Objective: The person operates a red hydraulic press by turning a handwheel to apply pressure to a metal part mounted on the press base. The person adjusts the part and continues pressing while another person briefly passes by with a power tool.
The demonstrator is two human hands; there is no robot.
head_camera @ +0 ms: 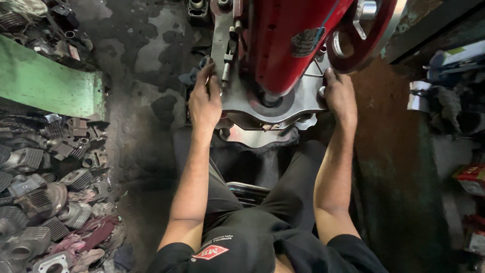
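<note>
red press: big red machine body (283, 40) fills the top middle, with a red flywheel (364, 30) on its right side. It hangs right over the plate, so whatever sits under it has to be lined up by hand.
green slab: a long green-painted piece (45, 83) lies at upper left, propped over the scrap.
scrap heap: pile of finned grey engine castings (45, 187) down the left side, dumped loose on the oily floor, well apart from the hands.
metal plate: flat silvery cast plate (303, 98) sits on the press bed directly under the red nose, between both hands.
left hand: left hand (204, 98) rests on the plate's left edge, fingers curled down over it next to a small upright lever; looks like it's steadying that side.
right hand: right hand (339, 96) is clamped on the right edge, fingers wrapped over the rim, thumb side hidden.
packages: a red and yellow box (470, 177) at the right edge, and a blue and white carton (457, 55) above it on a shelf.
labels: dark oval badge (305, 41) on the red body; red diamond patch (211, 252) on the black shirt.
</note>
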